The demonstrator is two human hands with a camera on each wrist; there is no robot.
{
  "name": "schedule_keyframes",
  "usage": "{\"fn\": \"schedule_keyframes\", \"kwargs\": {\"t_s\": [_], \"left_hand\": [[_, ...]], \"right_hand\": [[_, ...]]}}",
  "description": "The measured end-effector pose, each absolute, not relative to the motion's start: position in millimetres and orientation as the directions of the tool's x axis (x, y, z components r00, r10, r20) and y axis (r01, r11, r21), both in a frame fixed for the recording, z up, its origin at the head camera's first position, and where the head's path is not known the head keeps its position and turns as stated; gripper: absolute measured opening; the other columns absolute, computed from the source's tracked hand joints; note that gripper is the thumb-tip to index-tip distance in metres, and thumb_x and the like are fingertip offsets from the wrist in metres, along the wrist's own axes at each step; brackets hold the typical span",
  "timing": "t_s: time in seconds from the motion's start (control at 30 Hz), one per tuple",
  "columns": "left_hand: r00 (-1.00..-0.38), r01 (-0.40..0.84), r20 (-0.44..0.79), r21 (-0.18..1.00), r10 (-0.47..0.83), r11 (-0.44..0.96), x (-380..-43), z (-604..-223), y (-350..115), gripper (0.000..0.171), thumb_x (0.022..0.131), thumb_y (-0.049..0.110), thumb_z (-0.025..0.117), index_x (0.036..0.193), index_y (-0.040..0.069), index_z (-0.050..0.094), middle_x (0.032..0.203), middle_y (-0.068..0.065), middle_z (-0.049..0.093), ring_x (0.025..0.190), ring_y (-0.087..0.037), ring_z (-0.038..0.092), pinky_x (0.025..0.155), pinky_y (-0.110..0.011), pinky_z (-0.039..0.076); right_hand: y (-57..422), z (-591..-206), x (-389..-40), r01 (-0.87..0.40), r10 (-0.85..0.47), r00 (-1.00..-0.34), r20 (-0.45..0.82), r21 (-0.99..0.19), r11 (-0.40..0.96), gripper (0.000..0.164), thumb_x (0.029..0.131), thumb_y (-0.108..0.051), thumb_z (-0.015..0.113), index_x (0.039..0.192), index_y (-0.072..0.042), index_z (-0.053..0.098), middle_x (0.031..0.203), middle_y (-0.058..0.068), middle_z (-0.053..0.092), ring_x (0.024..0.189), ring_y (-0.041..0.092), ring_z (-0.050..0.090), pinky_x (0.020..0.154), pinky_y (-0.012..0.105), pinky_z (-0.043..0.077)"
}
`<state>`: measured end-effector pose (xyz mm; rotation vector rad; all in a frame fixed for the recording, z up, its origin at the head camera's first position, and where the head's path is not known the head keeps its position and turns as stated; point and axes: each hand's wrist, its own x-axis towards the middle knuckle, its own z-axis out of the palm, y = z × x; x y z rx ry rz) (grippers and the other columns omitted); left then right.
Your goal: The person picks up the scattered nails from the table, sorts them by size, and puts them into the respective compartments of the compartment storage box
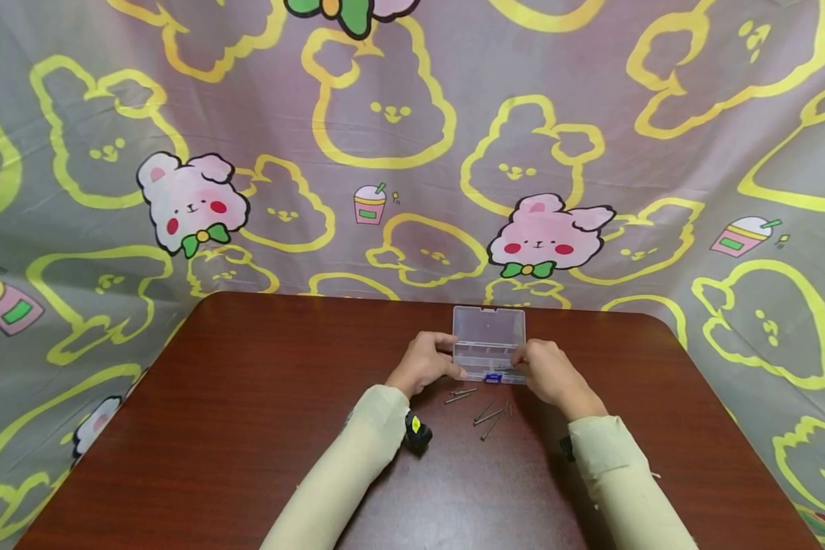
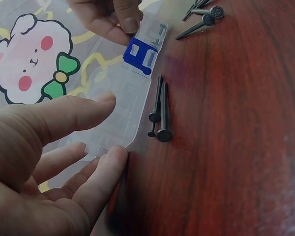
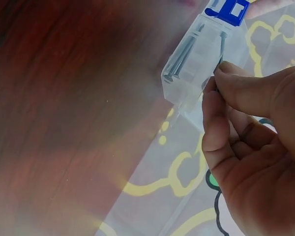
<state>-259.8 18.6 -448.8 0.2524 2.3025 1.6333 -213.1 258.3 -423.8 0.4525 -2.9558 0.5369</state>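
Observation:
A clear plastic case (image 1: 488,327) with a blue latch (image 1: 493,378) stands on the table with its lid raised. My left hand (image 1: 422,360) is at the case's left end, a fingertip touching its lower corner in the left wrist view and the thumb spread away. With thumb and forefinger, my right hand (image 3: 255,108) pinches a nail (image 3: 222,42) over the case's right part, its lower end hidden by the fingertips. Other nails (image 3: 184,54) lie side by side in the front right compartment.
Loose nails (image 2: 163,113) lie on the brown table (image 1: 282,428) just before the case's left part. More nails (image 1: 488,418) are scattered closer to me, between the forearms. A patterned cloth (image 1: 412,252) hangs behind the table.

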Motion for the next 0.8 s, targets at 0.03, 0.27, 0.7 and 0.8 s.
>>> {"fn": "schedule_keyframes", "kwargs": {"t_s": [0.03, 0.27, 0.7, 0.8], "left_hand": [[-0.937, -0.033, -0.145, 0.942, 0.316, 0.334, -259.8, -449.0, 18.6, 0.067, 0.071, 0.001, 0.091, 0.133, 0.009, 0.066, 0.120, -0.010, 0.065, 0.091, -0.017, 0.066, 0.073, -0.031, 0.056], [-0.937, -0.039, -0.149, 0.944, 0.315, 0.328, -259.8, -450.7, 18.1, 0.067, 0.071, 0.002, 0.091, 0.132, 0.010, 0.067, 0.117, -0.010, 0.066, 0.094, -0.018, 0.066, 0.073, -0.031, 0.056], [-0.938, -0.042, -0.150, 0.944, 0.313, 0.327, -258.1, -446.1, 18.0, 0.066, 0.071, 0.001, 0.091, 0.132, 0.010, 0.067, 0.116, -0.010, 0.067, 0.099, -0.019, 0.066, 0.074, -0.031, 0.057], [-0.937, -0.040, -0.149, 0.945, 0.317, 0.325, -257.8, -445.6, 17.8, 0.066, 0.071, 0.001, 0.091, 0.133, 0.010, 0.067, 0.118, -0.010, 0.066, 0.098, -0.019, 0.065, 0.074, -0.031, 0.056]], "right_hand": [[257.6, -424.3, -213.9, -0.311, -0.277, -0.950, 0.147, -0.327, 0.892, 0.015, 0.088, 0.009, 0.068, 0.089, -0.004, 0.076, 0.093, 0.011, 0.069, 0.083, 0.024, 0.062, 0.073, 0.044, 0.056], [257.2, -429.3, -215.8, -0.360, -0.314, -0.931, 0.187, -0.319, 0.877, 0.026, 0.084, 0.012, 0.069, 0.074, -0.012, 0.068, 0.071, -0.001, 0.056, 0.065, 0.018, 0.048, 0.058, 0.034, 0.044], [258.1, -425.6, -213.1, -0.347, -0.292, -0.934, 0.204, -0.336, 0.876, 0.019, 0.085, 0.010, 0.071, 0.087, -0.008, 0.076, 0.084, 0.005, 0.069, 0.071, 0.020, 0.058, 0.064, 0.039, 0.052], [256.9, -424.2, -209.9, -0.350, -0.286, -0.932, 0.223, -0.350, 0.869, 0.018, 0.086, 0.009, 0.071, 0.092, -0.006, 0.078, 0.090, 0.006, 0.072, 0.074, 0.020, 0.061, 0.067, 0.041, 0.054]]}}
